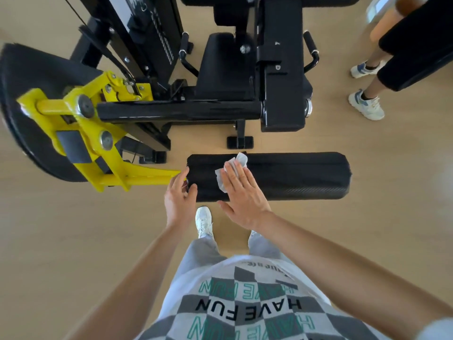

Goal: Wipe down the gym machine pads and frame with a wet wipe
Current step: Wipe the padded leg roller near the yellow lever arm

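Wet wipe (241, 159) partly hidden under R hand (241, 195), on pad (294, 175).

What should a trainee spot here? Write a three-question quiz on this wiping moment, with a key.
1. True or false: the right hand presses the wet wipe flat on the black roller pad.
2. The lever arm that meets the pad's end is: A red, B yellow, C blue.
3. Which hand grips the pad's end beside that arm?

Key: 1 true; 2 B; 3 the left hand.
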Tool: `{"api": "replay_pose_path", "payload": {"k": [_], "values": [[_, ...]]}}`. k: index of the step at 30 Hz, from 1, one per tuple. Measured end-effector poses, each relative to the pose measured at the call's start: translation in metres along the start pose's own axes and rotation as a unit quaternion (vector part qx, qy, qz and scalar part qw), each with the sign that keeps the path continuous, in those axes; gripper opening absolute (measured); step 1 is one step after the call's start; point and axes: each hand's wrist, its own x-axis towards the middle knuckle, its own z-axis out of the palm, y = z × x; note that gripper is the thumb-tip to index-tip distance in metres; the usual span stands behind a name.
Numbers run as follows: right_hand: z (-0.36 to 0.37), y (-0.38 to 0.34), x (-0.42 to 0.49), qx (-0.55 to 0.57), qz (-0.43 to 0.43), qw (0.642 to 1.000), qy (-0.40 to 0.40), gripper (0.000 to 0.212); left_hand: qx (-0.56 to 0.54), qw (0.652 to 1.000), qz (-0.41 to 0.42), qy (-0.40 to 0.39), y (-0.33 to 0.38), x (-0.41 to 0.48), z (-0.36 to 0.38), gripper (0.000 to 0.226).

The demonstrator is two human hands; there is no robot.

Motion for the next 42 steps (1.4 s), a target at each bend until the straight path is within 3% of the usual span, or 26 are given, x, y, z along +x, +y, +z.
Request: {"api": "replay_pose_path", "payload": {"k": [3, 6, 11, 14, 19, 22, 26, 32, 34, 38, 42], "values": [[-0.003, -0.025, 0.019, -0.026, -0.052, 0.998, -0.011, 0.086, -0.136, 0.985, -0.109, 0.009, 0.004, 0.003, -0.007, 0.04], [-0.008, -0.046, 0.035, -0.061, -0.088, 0.994, -0.015, 0.082, -0.234, 0.958, -0.164, 0.009, 0.004, 0.005, -0.012, 0.037], [-0.013, -0.049, 0.052, -0.078, -0.13, 0.988, -0.022, 0.078, -0.26, 0.954, -0.147, 0.008, 0.004, 0.002, -0.012, 0.025], [-0.018, -0.036, 0.046, -0.102, -0.094, 0.99, -0.018, 0.075, -0.246, 0.956, -0.159, 0.023, 0.007, 0.005, -0.01, 0.027], [-0.017, 0.01, 0.01, -0.06, 0.047, 0.997, -0.004, 0.074, -0.075, 0.991, -0.102, 0.037, 0.008, 0.015, 0.003, 0.024], [-0.015, 0.044, -0.017, -0.034, 0.113, 0.993, 0.012, 0.072, 0.067, 0.997, 0.007, 0.027, 0.019, 0.022, 0.013, 0.04], [-0.011, 0.085, -0.048, -0.019, 0.21, 0.977, 0.021, 0.07, 0.206, 0.97, 0.126, -0.003, 0.033, 0.024, 0.029, 0.05], [-0.004, 0.138, -0.087, 0.051, 0.376, 0.923, 0.062, 0.076, 0.377, 0.912, 0.138, -0.085, 0.048, 0.022, 0.058, 0.071], [-0.002, 0.149, -0.094, 0.068, 0.402, 0.91, 0.071, 0.077, 0.421, 0.891, 0.139, -0.1, 0.048, 0.019, 0.064, 0.076], [-0.002, 0.162, -0.096, 0.107, 0.434, 0.891, 0.08, 0.077, 0.429, 0.886, 0.153, -0.086, 0.047, 0.016, 0.063, 0.078], [-0.002, 0.155, -0.09, 0.109, 0.382, 0.914, 0.087, 0.076, 0.429, 0.883, 0.172, -0.078, 0.042, 0.008, 0.06, 0.077]]}}
